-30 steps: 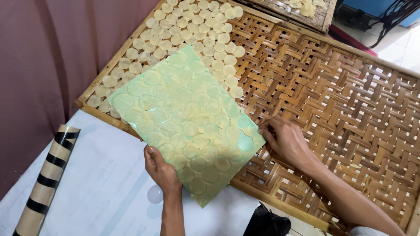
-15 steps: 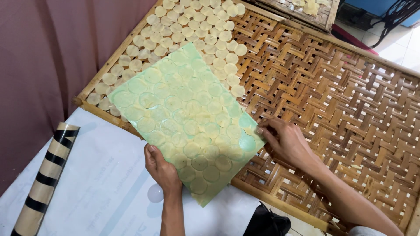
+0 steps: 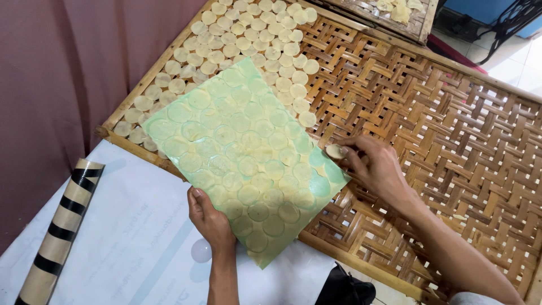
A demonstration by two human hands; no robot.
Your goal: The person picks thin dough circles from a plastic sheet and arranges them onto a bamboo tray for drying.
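Tilting green sheet (image 3: pixel 243 164), corner aimed up-right, over tray (image 3: pixel 429 130).

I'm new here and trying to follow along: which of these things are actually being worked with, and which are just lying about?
In use:
- green sheet covered in pale discs, held by the left hand
- single disc in the right hand fingers
- woven bamboo tray with laid-out discs

Lying about:
- striped cardboard tube
- white plastic sheet
- second tray behind
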